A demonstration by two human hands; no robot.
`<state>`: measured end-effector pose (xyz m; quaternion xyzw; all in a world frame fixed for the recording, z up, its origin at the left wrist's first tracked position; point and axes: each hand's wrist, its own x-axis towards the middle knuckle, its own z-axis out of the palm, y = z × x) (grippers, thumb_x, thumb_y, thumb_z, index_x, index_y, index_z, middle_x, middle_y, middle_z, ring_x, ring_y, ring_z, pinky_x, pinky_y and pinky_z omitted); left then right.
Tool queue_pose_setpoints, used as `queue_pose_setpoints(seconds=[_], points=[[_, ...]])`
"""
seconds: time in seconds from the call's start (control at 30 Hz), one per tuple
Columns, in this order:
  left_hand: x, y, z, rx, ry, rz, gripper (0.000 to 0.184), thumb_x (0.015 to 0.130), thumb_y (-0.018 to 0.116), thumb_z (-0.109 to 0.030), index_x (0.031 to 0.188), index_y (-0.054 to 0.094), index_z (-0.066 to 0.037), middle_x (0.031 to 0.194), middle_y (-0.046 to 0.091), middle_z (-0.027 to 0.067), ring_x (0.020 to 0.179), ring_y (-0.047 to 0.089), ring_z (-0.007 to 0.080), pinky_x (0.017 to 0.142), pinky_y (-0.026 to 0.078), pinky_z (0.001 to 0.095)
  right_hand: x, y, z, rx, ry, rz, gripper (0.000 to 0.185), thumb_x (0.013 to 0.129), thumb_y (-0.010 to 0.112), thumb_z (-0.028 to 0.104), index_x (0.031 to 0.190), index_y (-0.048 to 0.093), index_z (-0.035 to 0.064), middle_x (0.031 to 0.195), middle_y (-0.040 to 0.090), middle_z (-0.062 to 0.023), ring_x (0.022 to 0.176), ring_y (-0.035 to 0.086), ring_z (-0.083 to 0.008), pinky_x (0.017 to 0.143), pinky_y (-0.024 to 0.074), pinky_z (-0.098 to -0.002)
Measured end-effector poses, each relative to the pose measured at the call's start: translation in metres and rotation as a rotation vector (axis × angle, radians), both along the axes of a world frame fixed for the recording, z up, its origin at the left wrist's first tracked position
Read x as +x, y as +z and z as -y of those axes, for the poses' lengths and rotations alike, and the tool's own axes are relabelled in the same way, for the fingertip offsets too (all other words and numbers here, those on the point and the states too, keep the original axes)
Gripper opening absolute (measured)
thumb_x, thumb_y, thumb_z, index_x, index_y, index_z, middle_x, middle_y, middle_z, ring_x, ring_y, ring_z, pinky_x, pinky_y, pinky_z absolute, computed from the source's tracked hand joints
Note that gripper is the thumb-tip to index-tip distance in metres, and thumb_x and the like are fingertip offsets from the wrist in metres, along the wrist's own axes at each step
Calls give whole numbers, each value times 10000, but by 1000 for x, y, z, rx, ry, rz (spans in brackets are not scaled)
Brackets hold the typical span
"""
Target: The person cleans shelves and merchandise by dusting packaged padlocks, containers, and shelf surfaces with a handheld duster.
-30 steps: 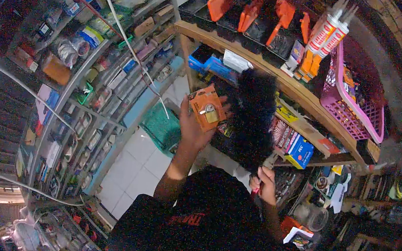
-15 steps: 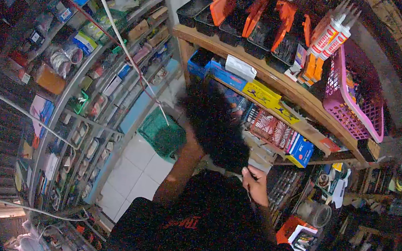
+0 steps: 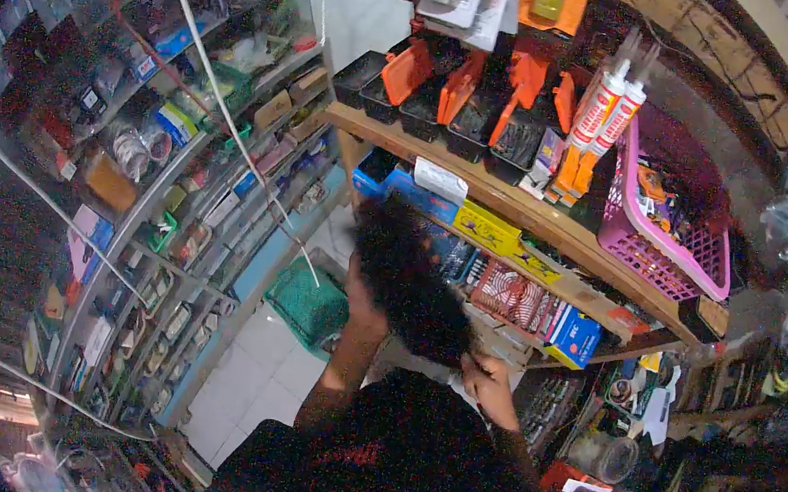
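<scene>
A black, fluffy feather duster (image 3: 410,277) slants across the middle of the head view, in front of the wooden shelves. My right hand (image 3: 487,387) is closed round its lower right end, fingers curled. On the duster's left side, my left hand (image 3: 362,306) reaches up along the dark feathers. Its fingers are hidden behind them, so I cannot tell whether they grip anything. Just past the duster's upper part are a blue box (image 3: 410,192) and a yellow box (image 3: 487,228) on the shelf.
A green mesh basket (image 3: 303,304) stands on the tiled floor left of my left arm. The wooden shelf (image 3: 527,203) carries black bins (image 3: 472,128), sealant tubes (image 3: 607,110) and a pink basket (image 3: 668,260). A stocked glass cabinet (image 3: 148,206) lines the left, with a white cord hanging before it.
The view has shifted, bringing hanging padlocks into sight at the top. My right hand and the duster's lower end sit slightly lower in the view; the right fingers look more tightly curled.
</scene>
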<state>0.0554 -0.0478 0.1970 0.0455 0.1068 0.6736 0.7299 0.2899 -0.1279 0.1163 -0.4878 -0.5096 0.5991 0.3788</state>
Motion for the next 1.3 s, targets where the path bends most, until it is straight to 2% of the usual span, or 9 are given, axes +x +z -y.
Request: queue_pose_setpoints(seconds=[0.1,0.17,0.33,0.67,0.8,0.93,1.07,1.17,1.3], points=[[14,8,12,-79,-27,23,464,979,336,-347,1345,420,-75,1226,555,118,1099,551,294,990,430,444,19,6,0,-87,111,-16,203,933,567,119,764,632,27,553,450,41,446,363,-43,424,267,-247],[34,3,28,205,442,-1118,484,978,348,-405,1304,474,-70,1218,568,120,1097,555,294,977,437,451,25,10,2,94,77,107,170,920,592,133,826,656,6,579,505,27,471,421,-66,457,336,-256],[38,-21,10,-56,138,-412,500,978,348,-427,1297,473,-63,1246,554,113,1128,538,284,990,425,444,51,-24,1,570,28,231,243,883,660,227,981,684,6,735,655,-71,660,581,-142,646,470,-304],[84,-76,27,183,35,-38,516,978,302,-426,1356,427,-98,1347,482,116,1246,452,305,1043,367,465,117,10,16,-124,204,284,362,906,613,341,1064,664,19,1013,681,-154,963,617,-199,821,481,-335],[100,-82,21,-41,53,-91,593,954,289,-496,1400,370,-113,1423,407,121,1305,392,306,1084,296,502,132,-40,17,199,144,226,408,913,590,385,1086,659,22,1048,671,-143,947,621,-204,838,482,-343],[120,-99,13,45,132,-451,687,906,307,-606,1350,445,-102,1360,481,131,1254,451,318,1053,326,524,145,0,4,-140,455,310,384,925,586,333,1127,637,10,1028,667,-88,934,587,-149,866,475,-327],[133,-36,13,-244,156,-343,599,913,348,-557,1296,491,-119,1189,598,88,1080,584,311,985,426,470,127,-48,11,-5,24,8,307,914,616,272,1089,664,24,915,688,-83,862,578,-108,785,479,-294],[106,-121,5,193,-50,-294,591,942,315,-528,1404,363,-162,1430,402,47,1300,376,250,1093,232,518,140,-23,4,72,328,234,315,921,603,290,1075,669,24,895,694,-70,865,575,-94,793,468,-276],[121,-78,12,13,11,-351,683,895,346,-633,1373,424,-152,1393,455,83,1274,424,318,1063,272,570,138,-39,-4,-137,231,35,345,911,604,336,1012,690,17,928,698,-117,864,597,-122,819,468,-295]])
